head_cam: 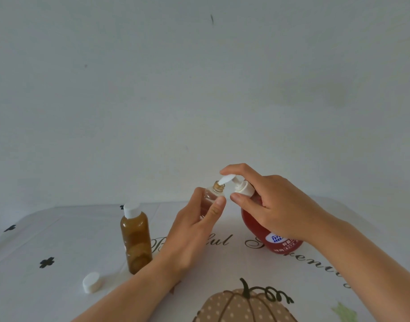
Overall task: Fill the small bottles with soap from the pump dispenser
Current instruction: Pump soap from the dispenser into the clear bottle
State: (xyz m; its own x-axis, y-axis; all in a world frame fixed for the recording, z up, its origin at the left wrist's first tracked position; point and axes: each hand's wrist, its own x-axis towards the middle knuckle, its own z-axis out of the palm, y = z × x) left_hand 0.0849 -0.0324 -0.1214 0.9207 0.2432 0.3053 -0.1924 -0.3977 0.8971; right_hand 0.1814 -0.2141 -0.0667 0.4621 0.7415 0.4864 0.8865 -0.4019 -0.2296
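FILLING AT THE COUNTER: my L hand (194,219) holds the small clear bottle (211,194) up off the counter (60,240). Thumb & fingers wrap its body, and the open neck sits right under the pump nozzle (226,179). My R hand (271,205) is on the pump dispenser (269,231), just right of the L hand: index finger laid over the pump head, thumb at the white collar, other fingers curled behind the neck. The dispenser stands upright on the counter w/ reddish soap inside. My L hand hides most of the small bottle, so I can't tell its level.

Left of my L hand & apart from it stands a full-looking amber bottle (135,238) w/ its white cap on. Further left & nearer me, a loose white cap (91,282) lies on the counter, prob. the small bottle's.

Handling, as I judge it: the small bottle is thin plastic & light, so a hard squeeze will flex it. Best grip is round the mid body, not the neck, w/ the mouth level under the nozzle. The mouth is narrow, so a thick strand of soap could miss & leave the sides slippery. The dispenser looks heavy & broad-based. Press straight down on the head, thumb bracing the collar, so it doesn't tip toward the bottle.
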